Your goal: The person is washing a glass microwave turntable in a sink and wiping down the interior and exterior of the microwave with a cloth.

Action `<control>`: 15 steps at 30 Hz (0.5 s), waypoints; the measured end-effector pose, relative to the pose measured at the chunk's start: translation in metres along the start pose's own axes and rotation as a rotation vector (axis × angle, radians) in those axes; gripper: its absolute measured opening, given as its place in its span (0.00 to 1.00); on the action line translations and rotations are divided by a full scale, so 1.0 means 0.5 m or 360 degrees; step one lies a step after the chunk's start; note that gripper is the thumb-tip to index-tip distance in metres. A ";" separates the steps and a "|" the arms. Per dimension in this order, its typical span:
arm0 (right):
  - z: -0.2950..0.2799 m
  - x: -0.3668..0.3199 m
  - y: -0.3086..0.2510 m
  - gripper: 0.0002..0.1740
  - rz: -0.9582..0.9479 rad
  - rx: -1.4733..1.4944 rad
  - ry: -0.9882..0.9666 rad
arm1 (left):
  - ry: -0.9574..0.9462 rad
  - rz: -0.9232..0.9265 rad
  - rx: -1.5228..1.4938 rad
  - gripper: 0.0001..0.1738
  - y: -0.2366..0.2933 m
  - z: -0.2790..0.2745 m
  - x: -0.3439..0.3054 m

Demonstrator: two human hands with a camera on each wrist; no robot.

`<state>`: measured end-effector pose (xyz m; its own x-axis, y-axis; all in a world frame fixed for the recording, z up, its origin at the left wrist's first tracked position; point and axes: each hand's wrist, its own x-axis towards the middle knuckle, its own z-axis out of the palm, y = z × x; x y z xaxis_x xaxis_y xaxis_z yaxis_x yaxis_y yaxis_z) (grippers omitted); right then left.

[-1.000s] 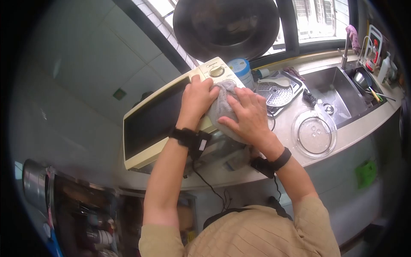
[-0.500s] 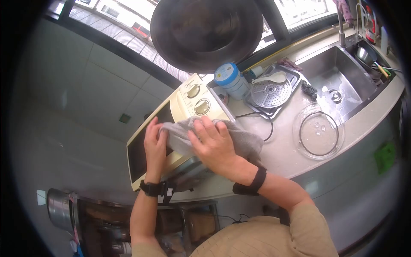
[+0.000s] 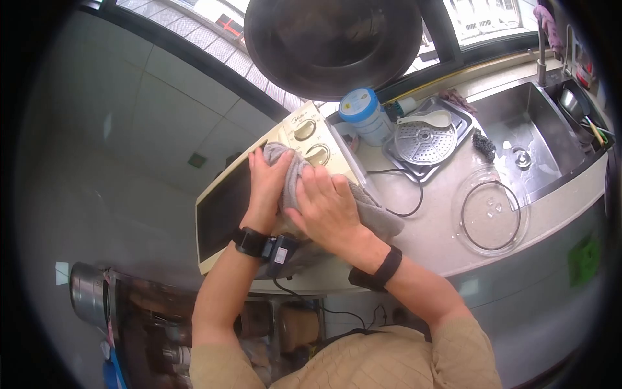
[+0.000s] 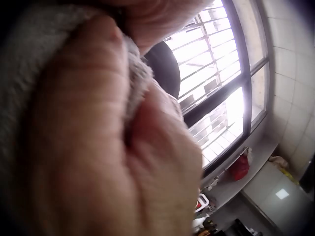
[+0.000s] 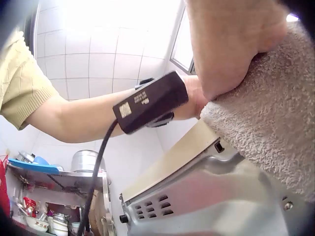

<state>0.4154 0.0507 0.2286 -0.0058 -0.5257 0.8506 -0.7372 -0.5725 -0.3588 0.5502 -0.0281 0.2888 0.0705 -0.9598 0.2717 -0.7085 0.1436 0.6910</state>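
Note:
A cream microwave oven (image 3: 222,214) with a dark door stands at an angle on the counter, its two knobs beside the door. My left hand (image 3: 264,191) pinches one end of a grey towel (image 3: 289,178) against the front, just below the lower knob (image 3: 317,155). In the left wrist view the towel (image 4: 137,81) bunches between thumb and fingers. My right hand (image 3: 327,209) grips the towel beside the left, fingers bent into the cloth. The towel's loose part trails over the microwave's side, and the right wrist view shows it hanging over the grey metal casing (image 5: 211,191).
Behind the microwave, a blue-lidded tub (image 3: 365,117) and a large dark wok (image 3: 334,42) stand by the window. To the right are a steamer plate (image 3: 424,146) with a white spoon, a power cord (image 3: 418,201), a glass turntable (image 3: 479,240) and the sink (image 3: 512,123).
Both hands first work the bunched towel near the knobs, then spread it lower across the panel's edge. Now the left hand has moved back up and right, and the right hand's fingers are more bent.

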 end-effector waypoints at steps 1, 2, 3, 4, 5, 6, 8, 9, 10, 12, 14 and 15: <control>-0.001 0.004 0.002 0.27 0.0009 0.0060 0.0011 | 0.0000 0.0000 -0.0008 0.37 -0.007 -0.006 0.002; -0.002 0.009 0.005 0.24 0.0022 0.0118 0.0029 | -0.0050 -0.0019 0.0047 0.36 -0.008 -0.014 0.004; 0.000 0.017 0.009 0.24 0.0029 0.0112 0.0035 | -0.0103 -0.0039 0.0108 0.35 -0.008 -0.016 0.008; 0.002 0.024 0.012 0.20 0.0033 0.0070 -0.0034 | -0.0110 -0.0038 0.0110 0.35 -0.007 -0.015 0.011; 0.004 0.031 0.015 0.17 0.0032 0.0033 -0.0105 | 0.0012 0.0016 0.0419 0.34 0.007 -0.014 0.011; 0.006 0.037 0.020 0.17 0.0033 0.0036 -0.0108 | 0.0137 0.0070 0.0728 0.33 0.020 -0.014 0.010; 0.010 0.047 0.028 0.08 -0.0005 0.0012 0.0013 | 0.0159 0.0145 0.0931 0.30 0.042 -0.015 -0.003; 0.011 0.047 0.029 0.08 -0.0008 0.0016 0.0011 | 0.0163 0.0223 0.1115 0.28 0.056 -0.018 -0.015; 0.013 0.046 0.030 0.08 -0.0003 0.0047 0.0060 | 0.0166 0.0304 0.1297 0.25 0.069 -0.022 -0.027; 0.013 0.047 0.034 0.08 0.0001 0.0078 0.0102 | 0.0199 0.0469 0.1455 0.23 0.091 -0.037 -0.058; 0.008 0.045 0.036 0.11 -0.0020 0.0054 0.0039 | 0.0217 0.0620 0.1607 0.21 0.100 -0.049 -0.073; 0.006 0.044 0.036 0.11 -0.0025 0.0058 0.0019 | 0.0272 0.0807 0.1744 0.20 0.098 -0.058 -0.077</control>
<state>0.4039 0.0270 0.2397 -0.0026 -0.5087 0.8609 -0.7120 -0.6036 -0.3588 0.5331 0.0231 0.3316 -0.3531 -0.7982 0.4881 -0.8939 0.1338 -0.4278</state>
